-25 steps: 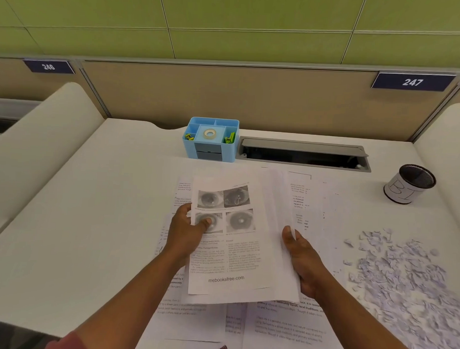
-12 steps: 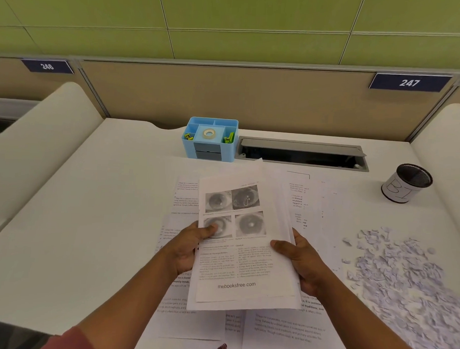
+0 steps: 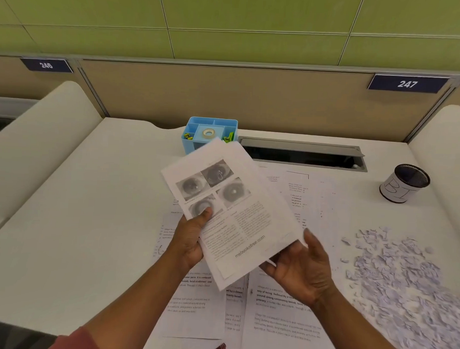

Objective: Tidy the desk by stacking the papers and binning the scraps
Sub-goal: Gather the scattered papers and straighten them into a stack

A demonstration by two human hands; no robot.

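A small stack of printed sheets (image 3: 238, 216), topped by a page with eye photos, is lifted off the desk and tilted counter-clockwise. My left hand (image 3: 191, 238) grips its left edge, thumb on top. My right hand (image 3: 301, 265) is under the stack's lower right corner, palm up with fingers relaxed. More printed pages (image 3: 284, 314) lie loose on the white desk (image 3: 78, 221) beneath. A wide heap of torn paper scraps (image 3: 402, 282) covers the desk to the right.
A mesh cup wrapped in a paper label (image 3: 403, 184) stands at the back right. A blue desk organiser (image 3: 208, 133) with tape sits at the back centre, beside an open cable tray (image 3: 302, 154). Padded dividers flank both sides.
The stack has risen off the desk and rotated counter-clockwise. My right hand has let go of the right edge and now sits under the lower corner.
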